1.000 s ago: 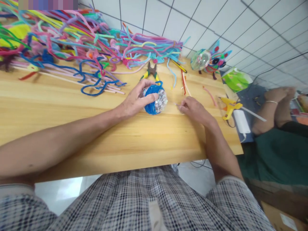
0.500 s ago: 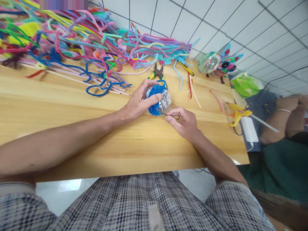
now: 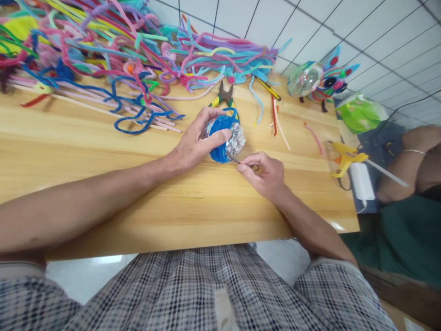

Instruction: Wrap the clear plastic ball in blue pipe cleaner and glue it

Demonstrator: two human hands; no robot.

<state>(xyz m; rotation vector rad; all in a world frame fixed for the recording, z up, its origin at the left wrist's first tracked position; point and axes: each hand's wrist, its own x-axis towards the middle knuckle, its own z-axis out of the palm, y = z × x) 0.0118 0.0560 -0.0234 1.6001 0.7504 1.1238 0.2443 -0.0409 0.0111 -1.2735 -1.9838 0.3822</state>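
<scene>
My left hand (image 3: pixel 203 138) is closed around a rounded, clear object filled with pale speckled bits (image 3: pixel 236 140). Blue pipe cleaner (image 3: pixel 219 149) is wrapped over its left half, and a blue loop sticks up at the top. Between the thumb and fingers of my right hand (image 3: pixel 263 172) is what looks like a small pair of scissors (image 3: pixel 255 167), with a dark finger loop showing. Its thin tip touches or nearly touches the lower edge of the blue wrapping. Just behind the wrapped object lie pliers (image 3: pixel 225 94) with yellow-green handles, partly hidden by it.
Heaps of coloured pipe cleaners (image 3: pixel 138 50) cover the back left of the wooden table (image 3: pixel 165 207). A finished-looking creature (image 3: pixel 330 85) with a clear round body stands back right. A yellow glue gun (image 3: pixel 347 158) lies by the right edge, near another person's arm (image 3: pixel 406 161).
The view has shifted slightly. Both hands keep their hold, and the tool's tip stays at the lower edge of the blue wrapping with hardly any movement.
</scene>
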